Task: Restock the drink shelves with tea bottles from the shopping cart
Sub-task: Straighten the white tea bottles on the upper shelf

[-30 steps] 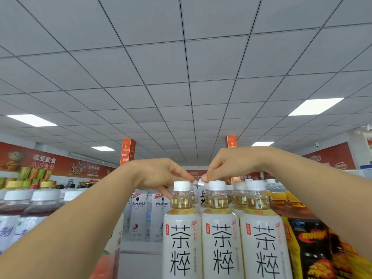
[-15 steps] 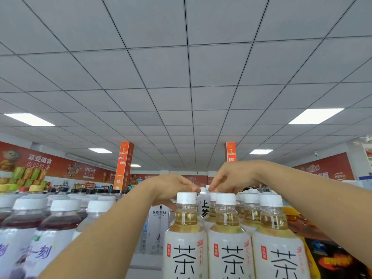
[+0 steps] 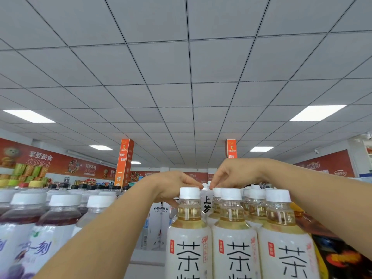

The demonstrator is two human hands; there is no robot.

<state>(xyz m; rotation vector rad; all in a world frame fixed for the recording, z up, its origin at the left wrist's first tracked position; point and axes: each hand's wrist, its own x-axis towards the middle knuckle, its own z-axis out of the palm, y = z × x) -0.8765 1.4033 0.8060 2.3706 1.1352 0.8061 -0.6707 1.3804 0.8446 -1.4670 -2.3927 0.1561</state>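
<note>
**White-Capped Tea Bottles: Hand Position at the Shelf Row**

White-capped clear plastic tea bottles with pale yellow liquid and white labels bearing black characters [image 3: 233, 234] stand upright in rows at lower centre, closest to the camera. Three form the front row, touching side by side; more stand behind them.

Behind the front row, a white-labelled bottle with black characters [image 3: 207, 204] is partly hidden. Both hands meet above it.

The left hand [image 3: 171, 186] is curled, with thumb and forefinger pinched together at this bottle's top. The right hand [image 3: 235, 174] is likewise pinched, fingertips pointing down at the same spot. Whether either hand grips the cap cannot be determined; the front caps hide the contact.

Left of the tea row stand white-capped bottles of dark purple drink [image 3: 54, 228]. A dark, flame-printed package [image 3: 342, 258] lies at the right edge. Orange hanging signs [image 3: 123, 162] and a grey tiled ceiling [image 3: 181, 77] fill the background.
</note>
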